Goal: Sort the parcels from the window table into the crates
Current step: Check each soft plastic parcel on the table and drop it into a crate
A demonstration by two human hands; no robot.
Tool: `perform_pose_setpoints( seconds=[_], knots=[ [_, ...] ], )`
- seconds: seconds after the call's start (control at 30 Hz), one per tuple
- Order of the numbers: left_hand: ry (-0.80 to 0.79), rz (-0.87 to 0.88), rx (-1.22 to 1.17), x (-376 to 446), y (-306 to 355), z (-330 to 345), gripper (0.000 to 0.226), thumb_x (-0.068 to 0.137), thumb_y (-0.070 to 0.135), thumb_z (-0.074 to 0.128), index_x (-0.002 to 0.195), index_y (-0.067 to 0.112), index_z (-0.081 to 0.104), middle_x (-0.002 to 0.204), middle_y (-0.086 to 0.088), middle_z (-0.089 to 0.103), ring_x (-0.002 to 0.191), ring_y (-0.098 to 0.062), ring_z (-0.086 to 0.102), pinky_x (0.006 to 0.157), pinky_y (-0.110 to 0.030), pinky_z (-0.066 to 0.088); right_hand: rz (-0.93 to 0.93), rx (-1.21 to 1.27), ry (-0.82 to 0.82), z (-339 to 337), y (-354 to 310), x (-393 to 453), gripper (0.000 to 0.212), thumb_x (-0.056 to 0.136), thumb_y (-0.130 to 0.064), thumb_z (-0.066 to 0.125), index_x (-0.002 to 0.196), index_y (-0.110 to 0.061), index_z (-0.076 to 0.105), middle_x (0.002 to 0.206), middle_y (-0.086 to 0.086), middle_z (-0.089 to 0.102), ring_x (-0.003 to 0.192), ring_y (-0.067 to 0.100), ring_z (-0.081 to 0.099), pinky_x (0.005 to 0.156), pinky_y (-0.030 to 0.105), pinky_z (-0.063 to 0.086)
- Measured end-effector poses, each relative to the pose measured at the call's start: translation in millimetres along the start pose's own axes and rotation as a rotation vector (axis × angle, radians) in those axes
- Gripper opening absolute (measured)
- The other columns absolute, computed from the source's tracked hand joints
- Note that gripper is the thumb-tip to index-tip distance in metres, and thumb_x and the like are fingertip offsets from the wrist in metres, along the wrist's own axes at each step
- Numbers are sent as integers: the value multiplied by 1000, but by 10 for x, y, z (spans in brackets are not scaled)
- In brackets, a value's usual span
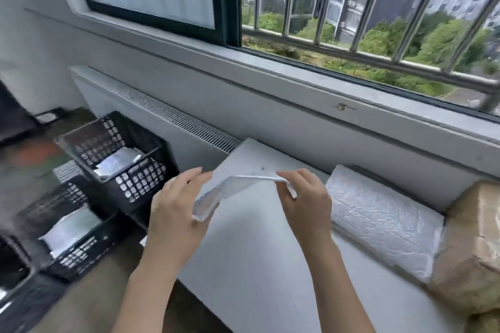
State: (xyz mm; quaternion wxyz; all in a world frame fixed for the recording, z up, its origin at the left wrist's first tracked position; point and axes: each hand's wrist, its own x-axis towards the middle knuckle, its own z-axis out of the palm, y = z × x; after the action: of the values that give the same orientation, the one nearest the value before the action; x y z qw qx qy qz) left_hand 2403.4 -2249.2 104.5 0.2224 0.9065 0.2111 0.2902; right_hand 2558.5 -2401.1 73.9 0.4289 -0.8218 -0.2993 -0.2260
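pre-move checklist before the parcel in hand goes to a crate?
1. Hold on the small white parcel: ok. The left hand holds its lower end, the right hand pinches its upper edge.
2. Parcel off the table: ok, it is held above the surface.
3. Room in the upper black crate: ok, one white parcel lies inside with space around it.
4. Room in the lower black crate: ok, though the picture is blurred there.
5. Which crate this parcel belongs in: cannot tell, no label is readable.
6. Parcels left on the table: not ok, the large white parcel and the brown parcel remain.
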Motion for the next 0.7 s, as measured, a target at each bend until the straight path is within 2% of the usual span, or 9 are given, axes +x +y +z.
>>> perform_pose_setpoints(
  seconds=[0.07,0.17,0.23,0.3,0.43,0.53,0.63,0.7],
  knots=[
    [155,-68,31,-34,-239,-238,37,78,24,64,114,16,65,112,1,64,105,-25,59,88,-47,48,-23,41,-33,321,-306,-7,14,79,-21,63,89,-22,73,82,-7,65,73,17,61,59,23,44],
    [337,-205,42,-12,-635,-643,38,71,-1,78,107,8,68,88,2,61,79,-28,58,71,-45,53,-77,75,-65,772,-788,-25,13,83,-25,57,87,-23,69,86,-12,64,75,8,55,59,18,35],
    [383,-212,121,14,-979,-908,32,69,-2,79,99,7,71,81,-3,62,71,-31,56,63,-43,52,-136,110,-115,1098,-1111,-24,19,83,-25,49,91,-21,66,90,-11,64,74,11,56,58,20,39],
    [419,-221,190,28,-1356,-1169,25,70,-2,79,93,8,74,82,-6,63,73,-32,58,63,-36,48,-186,145,-161,1453,-1457,0,22,80,-16,49,95,-18,65,94,-7,66,78,16,59,60,26,46],
    [441,-305,247,38,-2049,-1683,21,78,5,76,97,13,76,84,-2,58,59,-19,50,52,-25,39,-249,226,-189,2126,-2198,19,29,77,3,54,100,-11,66,103,0,69,91,21,63,71,29,49],
    [421,-347,265,-31,-2515,-1973,26,83,13,71,109,13,73,92,0,59,59,-13,46,53,-24,37,-278,269,-195,2566,-2617,-27,31,76,7,56,99,-10,67,103,1,69,96,16,58,79,20,43],
    [385,-447,226,-106,-2889,-2176,40,86,38,59,118,16,69,102,5,62,60,-13,53,56,-24,40,-328,308,-224,2978,-2901,-72,38,73,6,52,102,-9,70,105,2,70,101,12,53,84,20,41],
    [383,-518,143,-51,-3117,-2239,58,84,60,50,122,19,66,110,9,62,77,-12,61,69,-28,47,-360,307,-279,3235,-3026,-62,37,78,5,54,107,-10,70,109,0,69,104,12,55,88,25,47]
  ],
)
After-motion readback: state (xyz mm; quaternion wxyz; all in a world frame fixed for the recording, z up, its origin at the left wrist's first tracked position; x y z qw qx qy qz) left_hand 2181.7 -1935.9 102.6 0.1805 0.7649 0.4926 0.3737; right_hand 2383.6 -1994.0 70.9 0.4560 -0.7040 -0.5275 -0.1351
